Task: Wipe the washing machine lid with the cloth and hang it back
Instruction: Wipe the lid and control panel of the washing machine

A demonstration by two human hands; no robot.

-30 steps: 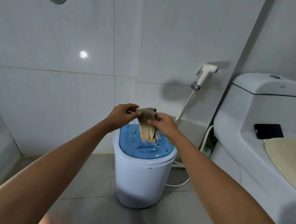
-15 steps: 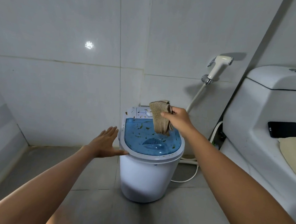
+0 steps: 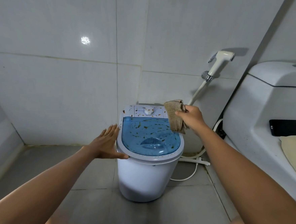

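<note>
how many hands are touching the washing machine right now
1. The open left hand rests flat against the left rim of the washing machine. The right hand holds the cloth above the blue lid, not touching it.

A small white washing machine (image 3: 146,174) stands upright on the floor, its translucent blue lid (image 3: 149,137) shut and flecked with brown-green bits (the control panel too). A bunched tan cloth (image 3: 175,116) hangs over the lid's far right corner.

Both forearms come in bare from the bottom corners of the frame, no sleeves, with the left hand (image 3: 106,144) and right hand (image 3: 190,117) ungloved.
</note>
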